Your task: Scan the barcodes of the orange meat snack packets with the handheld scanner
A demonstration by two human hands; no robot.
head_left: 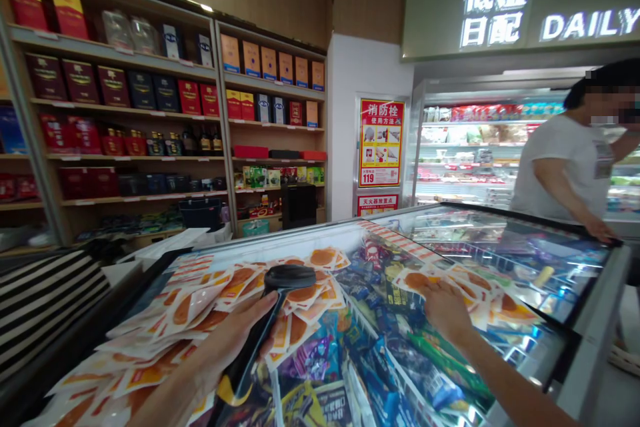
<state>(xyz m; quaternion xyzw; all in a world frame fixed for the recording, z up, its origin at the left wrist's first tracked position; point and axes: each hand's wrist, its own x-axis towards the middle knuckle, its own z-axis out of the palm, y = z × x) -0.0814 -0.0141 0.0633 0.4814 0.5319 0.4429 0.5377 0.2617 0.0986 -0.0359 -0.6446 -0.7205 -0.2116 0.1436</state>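
My left hand (245,330) is closed round the handle of a black handheld barcode scanner (290,276) with a yellow part low on its grip. The scanner's head is above a spread of flat white-and-orange food packets (215,293) lying on the chest freezer's glass. At the right, my right hand (447,310) has its fingers closed on the edge of a similar packet (415,279). More such packets (505,300) fan out beside that hand on the glass. Its fingertips are partly hidden.
Beneath the glass, the chest freezer (595,320) holds wire baskets and colourful frozen bags (430,373). A person (565,153) stands at its far right, a hand on the rim. Shelves of boxes (165,90) line the left wall. Black-and-white striped cloth (50,307) is at the left.
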